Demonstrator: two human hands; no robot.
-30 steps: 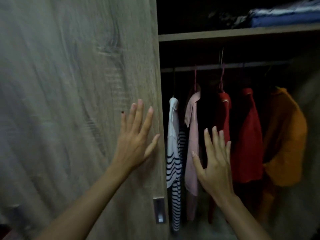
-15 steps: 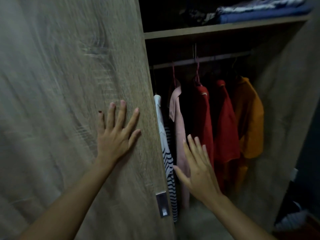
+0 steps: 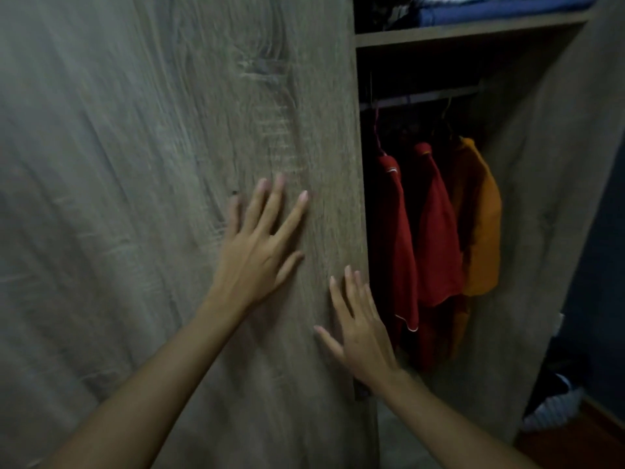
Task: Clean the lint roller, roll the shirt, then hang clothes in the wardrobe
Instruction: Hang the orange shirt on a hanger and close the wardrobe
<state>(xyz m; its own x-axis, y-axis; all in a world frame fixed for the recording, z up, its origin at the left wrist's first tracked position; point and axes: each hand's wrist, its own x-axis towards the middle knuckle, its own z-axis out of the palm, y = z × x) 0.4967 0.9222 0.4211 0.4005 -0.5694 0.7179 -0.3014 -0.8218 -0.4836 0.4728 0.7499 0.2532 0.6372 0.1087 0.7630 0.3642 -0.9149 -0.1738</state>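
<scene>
A wood-grain sliding wardrobe door [image 3: 152,198] fills the left and middle of the view. My left hand [image 3: 257,252] lies flat on it with fingers spread, holding nothing. My right hand [image 3: 362,333] is open at the door's right edge, fingers up, also holding nothing. In the remaining gap hang two red garments [image 3: 419,238] and an orange garment [image 3: 480,225] on a rail [image 3: 422,98]. The striped and pink garments are hidden behind the door.
A shelf [image 3: 466,28] above the rail carries folded blue fabric [image 3: 500,8]. The wardrobe's right side panel [image 3: 548,198] stands close by. Beyond it, low at the right, lies a pile of dark and white cloth [image 3: 554,397] against a dark blue wall.
The door has slid to the right, covering the striped and pink garments. Both hands moved right with it, and my right hand now rests at the door's edge.
</scene>
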